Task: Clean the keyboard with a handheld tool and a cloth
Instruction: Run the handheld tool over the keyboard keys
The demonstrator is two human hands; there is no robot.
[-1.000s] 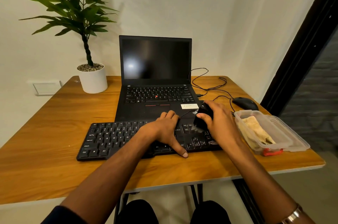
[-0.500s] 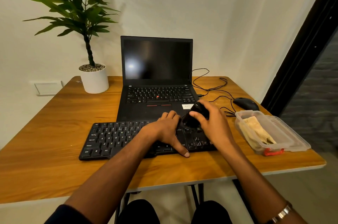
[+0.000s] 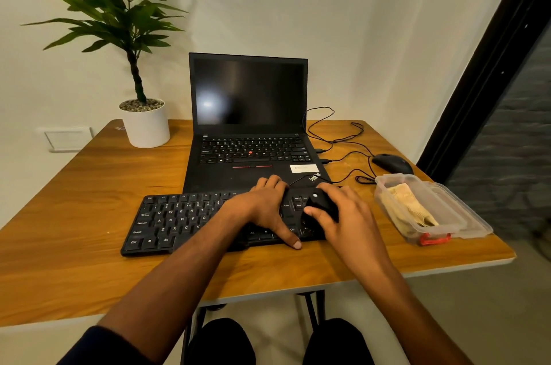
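Left hand (image 3: 262, 209) lies flat on black rectangular keyboard (image 3: 179, 221) at wooden desk (image 3: 74, 215) front, grip released, thumb at front edge. Right hand (image 3: 348, 224) grasps small black handheld tool (image 3: 320, 203) over keyboard's right end.

Keyboard (image 3: 179, 221) on the surface (image 3: 74, 215), under the left fingers (image 3: 269, 183). Laptop (image 3: 250, 126) just behind them; potted plant (image 3: 144, 123) far left-behind. Container (image 3: 429, 209) right of the right fingers (image 3: 343, 195), mouse (image 3: 392, 163) behind it.
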